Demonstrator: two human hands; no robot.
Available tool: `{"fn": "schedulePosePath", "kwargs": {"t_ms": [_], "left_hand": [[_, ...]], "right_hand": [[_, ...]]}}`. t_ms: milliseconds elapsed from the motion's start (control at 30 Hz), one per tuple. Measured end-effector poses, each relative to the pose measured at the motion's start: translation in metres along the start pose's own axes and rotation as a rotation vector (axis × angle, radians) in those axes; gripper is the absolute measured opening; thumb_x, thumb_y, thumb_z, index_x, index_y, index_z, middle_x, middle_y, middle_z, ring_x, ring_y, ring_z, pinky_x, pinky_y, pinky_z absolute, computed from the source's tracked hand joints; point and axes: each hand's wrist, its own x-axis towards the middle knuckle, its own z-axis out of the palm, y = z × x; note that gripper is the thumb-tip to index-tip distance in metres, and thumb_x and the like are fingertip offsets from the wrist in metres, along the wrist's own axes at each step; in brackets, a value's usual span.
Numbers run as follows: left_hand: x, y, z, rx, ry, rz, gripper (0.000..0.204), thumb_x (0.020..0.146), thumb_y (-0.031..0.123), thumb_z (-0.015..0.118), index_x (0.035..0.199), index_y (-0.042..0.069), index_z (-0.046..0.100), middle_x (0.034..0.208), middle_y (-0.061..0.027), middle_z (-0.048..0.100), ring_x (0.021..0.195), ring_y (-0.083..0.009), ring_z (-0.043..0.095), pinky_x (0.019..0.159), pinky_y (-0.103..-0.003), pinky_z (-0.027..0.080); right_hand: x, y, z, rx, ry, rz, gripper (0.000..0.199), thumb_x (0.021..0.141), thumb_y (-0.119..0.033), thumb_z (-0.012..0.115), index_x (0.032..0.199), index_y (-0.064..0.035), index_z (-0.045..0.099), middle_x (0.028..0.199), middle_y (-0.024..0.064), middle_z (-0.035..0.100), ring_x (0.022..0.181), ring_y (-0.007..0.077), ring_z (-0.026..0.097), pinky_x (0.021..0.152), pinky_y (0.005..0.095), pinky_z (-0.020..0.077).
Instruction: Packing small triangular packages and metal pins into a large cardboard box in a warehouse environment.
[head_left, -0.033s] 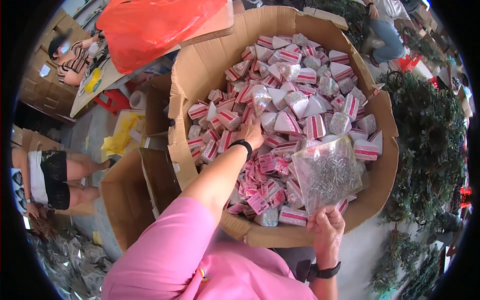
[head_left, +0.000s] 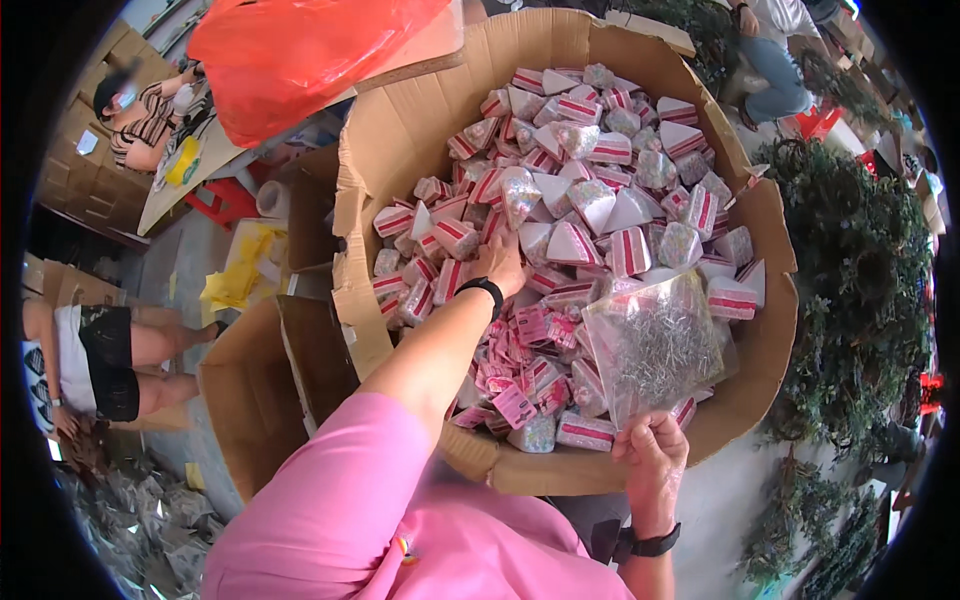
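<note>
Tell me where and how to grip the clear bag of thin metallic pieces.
The clear bag is probably best pinched at its lower edge, coming from the near side, as the right hand does: it looks flat there, while metallic pieces bunch across the middle.

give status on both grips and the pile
Right grip pinches clear bag at lower edge. Left grip among cake-slice pieces, hold unclear. Bag hides some pieces.

Small print on pink tags point(head_left: 515, 407), too blurred to read
</note>
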Motion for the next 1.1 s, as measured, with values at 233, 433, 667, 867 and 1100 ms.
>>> {"fn": "schedulePosePath", "kwargs": {"t_ms": [233,433,667,867,1100], "left_hand": [[-0.007,-0.018,0.01,0.025,0.096,0.046,0.028,0.078,0.024,0.063,0.088,-0.001,0.062,0.087,-0.0231,0.065,0.086,-0.0401,0.062,0.078,-0.047,0.05],[-0.02,-0.016,0.027,0.028,-0.296,0.414,0.03,0.075,0.02,0.06,0.099,0.004,0.062,0.088,-0.0233,0.064,0.085,-0.0396,0.062,0.075,-0.048,0.049],[-0.033,-0.022,0.051,0.123,-0.232,0.317,0.031,0.075,0.02,0.062,0.102,0.006,0.062,0.094,-0.0217,0.064,0.093,-0.0392,0.061,0.078,-0.048,0.048],[-0.026,-0.031,0.018,-0.188,-0.285,0.297,0.022,0.075,0.019,0.067,0.089,0.002,0.063,0.078,-0.0132,0.066,0.073,-0.0241,0.066,0.066,-0.041,0.05],[-0.1,0.01,-0.089,-0.993,-0.533,0.071,0.017,0.089,0.017,0.063,0.087,0.006,0.051,0.073,-0.0024,0.058,0.055,-0.0108,0.06,0.048,-0.024,0.051]], "right_hand": [[0.008,0.002,0.001,-0.057,-0.028,0.014,0.01,0.088,-0.009,0.058,0.084,-0.0006,0.057,0.074,0.0062,0.061,0.062,0.0116,0.055,0.06,0.0249,0.0448],[0.008,0.002,0.002,-0.034,-0.018,0.023,0.008,0.089,-0.007,0.057,0.084,-0.0002,0.057,0.073,0.0061,0.06,0.062,0.0117,0.055,0.06,0.0249,0.0448],[0.006,0.003,0.001,-0.023,-0.004,0.016,0.007,0.089,-0.007,0.056,0.084,-0.0012,0.057,0.074,0.0049,0.06,0.063,0.0109,0.054,0.06,0.0243,0.0443],[0.005,0.008,0.001,-0.077,-0.022,-0.006,0.01,0.088,-0.013,0.058,0.082,-0.0051,0.056,0.073,0.0033,0.059,0.06,0.009,0.053,0.055,0.0224,0.0397],[-0.003,0.006,0.026,0.058,-0.042,-0.096,0.003,0.086,0.0,0.06,0.086,-0.0014,0.058,0.072,0.0011,0.057,0.061,0.0084,0.053,0.057,0.0215,0.0435]]}}
